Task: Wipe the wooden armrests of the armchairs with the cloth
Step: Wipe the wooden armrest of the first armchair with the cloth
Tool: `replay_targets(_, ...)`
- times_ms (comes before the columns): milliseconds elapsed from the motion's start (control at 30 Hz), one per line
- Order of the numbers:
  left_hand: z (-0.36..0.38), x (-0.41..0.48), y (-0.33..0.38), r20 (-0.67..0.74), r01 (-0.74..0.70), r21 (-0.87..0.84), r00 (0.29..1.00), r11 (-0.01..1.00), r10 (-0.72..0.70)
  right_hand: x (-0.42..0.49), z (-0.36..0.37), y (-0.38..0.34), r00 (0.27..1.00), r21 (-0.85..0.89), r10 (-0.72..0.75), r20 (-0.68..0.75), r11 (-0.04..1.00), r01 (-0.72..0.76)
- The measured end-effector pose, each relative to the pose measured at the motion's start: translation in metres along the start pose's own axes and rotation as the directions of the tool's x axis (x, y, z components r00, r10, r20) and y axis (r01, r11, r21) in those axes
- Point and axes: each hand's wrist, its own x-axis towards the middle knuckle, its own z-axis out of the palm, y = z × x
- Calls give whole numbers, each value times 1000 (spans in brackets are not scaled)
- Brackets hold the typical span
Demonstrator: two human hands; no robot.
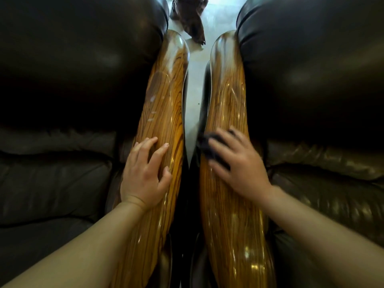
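A: Head view, then; what sits in the middle?

B: Two glossy striped wooden armrests run side by side away from the camera; the left armrest [164, 113] belongs to the dark leather armchair on the left [72, 80], the right armrest [228, 113] to the dark leather armchair on the right [311, 80]; a narrow strip of pale floor [194, 96] shows between them, and nearer the camera the two armrests almost touch.

A: And the hands?

B: The left hand [143, 173] lies flat on the left armrest, fingers spread apart and holding nothing; the right hand [234, 163] presses down on the right armrest with a dark cloth [207, 145] under its fingers, the fingers splayed over the cloth rather than curled round it; the cloth peeks out at the fingertips and at the inner edge of the armrest (that hand and the cloth are blurred, so the cloth's shape is hard to tell).

A: Any container, anything holding something?

B: I see none; the seats on both sides show only dark cushions.

A: Anything else?

B: A dull smudged patch [158, 84] marks the left armrest further up; at the top, on the floor beyond the armrests, lies a brown object [191, 23] I cannot identify.
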Motion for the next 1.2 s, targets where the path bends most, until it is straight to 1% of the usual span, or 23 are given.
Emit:
replay_targets(67,0,0,0,5,0,0,1000,1000,0,-57,8,-2,975,-33,-207,77,977,210)
replay_targets(133,0,0,0,5,5,-3,1000,1000,-5,-95,12,4,919,-26,-363,157,928,371)
replay_targets(200,0,-1,0,-1,8,-8,1000,1000,-8,-100,9,18,864,-20,-463,197,879,476)
replay_targets(233,0,-1,1,-1,12,-11,1000,1000,-12,-92,6,25,859,-17,-474,193,874,486)
replay_targets(267,0,-1,1,-2,14,-14,1000,1000,-14,-78,3,29,879,-14,-448,162,890,456)
replay_targets(300,0,-1,2,-3,12,-15,1000,1000,-12,-61,0,33,918,-5,-379,115,924,382)
replay_targets(367,0,-1,2,-5,10,-16,1000,1000,-11,-23,-5,35,988,24,-153,24,988,153)
replay_targets(400,0,-1,3,-6,13,-17,1000,1000,-13,-1,-9,35,1000,35,-30,-7,999,31)
replay_targets(467,1,-1,2,-8,11,-18,1000,1000,-11,45,-13,37,985,56,170,-44,984,-167)
replay_targets(500,1,-1,2,-8,9,-21,1000,1000,-9,68,-15,39,968,58,245,-46,968,-243)
replay_targets(567,1,-2,1,-11,11,-23,1000,1000,-11,108,-17,43,941,20,336,-35,942,-335)
replay_targets(633,1,-1,1,-9,2,-18,1000,1000,-3,131,-16,43,924,-16,380,-31,925,-381)
replay_targets(700,1,0,0,-4,2,-14,1000,1000,-2,133,-12,36,920,-17,390,-28,920,-390)
replay_targets(733,1,0,0,-3,5,-11,1000,1000,-5,124,-11,30,931,1,365,-24,931,-365)
replay_targets(833,-1,-2,1,2,10,-19,1000,1000,-10,69,-10,14,983,31,183,20,983,-184)
replay_targets(933,0,-1,1,2,8,-13,1000,1000,-7,5,-8,8,996,40,18,86,999,-22)
replay_targets(1000,2,-1,0,6,9,-11,1000,1000,-9,-21,-4,10,979,18,-127,158,992,126)
replay_targets(1067,2,-1,-1,4,8,-9,1000,1000,-8,-17,-7,20,936,-36,-286,207,954,299)
replay_targets(1100,2,-1,-1,3,6,-8,1000,1000,-6,-5,-10,26,926,-60,-315,209,941,334)
replay_targets(1133,2,-1,-1,1,4,-8,1000,1000,-4,13,-12,30,938,-80,-289,192,948,308)
replay_targets(1167,2,-1,-1,-3,2,-6,1000,1000,-2,35,-15,35,965,-92,-208,159,970,224)
replay_targets(1200,2,-1,0,-9,1,-4,1000,1000,-1,60,-18,40,988,-96,-94,120,990,106)
